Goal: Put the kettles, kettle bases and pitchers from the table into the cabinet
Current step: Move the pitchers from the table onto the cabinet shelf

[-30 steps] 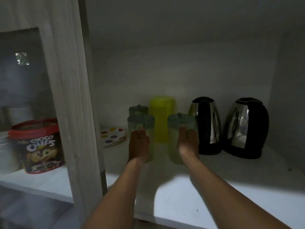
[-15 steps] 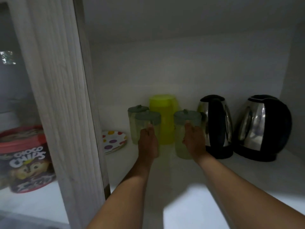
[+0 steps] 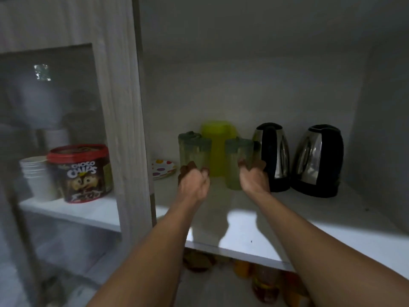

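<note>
My left hand [image 3: 193, 185] and right hand [image 3: 254, 180] have pulled back off the two green-lidded pitchers [image 3: 194, 151] [image 3: 238, 160], fingers loosely curled and released; both now stand on the cabinet shelf [image 3: 309, 220] beside the kettles [image 3: 273, 156], placed

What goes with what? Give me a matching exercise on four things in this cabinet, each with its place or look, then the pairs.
Things:
1. yellow pitcher
2. spotted plate
3. cereal tub
4. steel kettles

Descriptions:
A. behind the glass door, beside stacked white cups
B. furthest right on the shelf
C. flat on the shelf, left of the pitchers
D. behind the two green-lidded pitchers

Pairs: 1-D, 2-C, 3-A, 4-B
</note>
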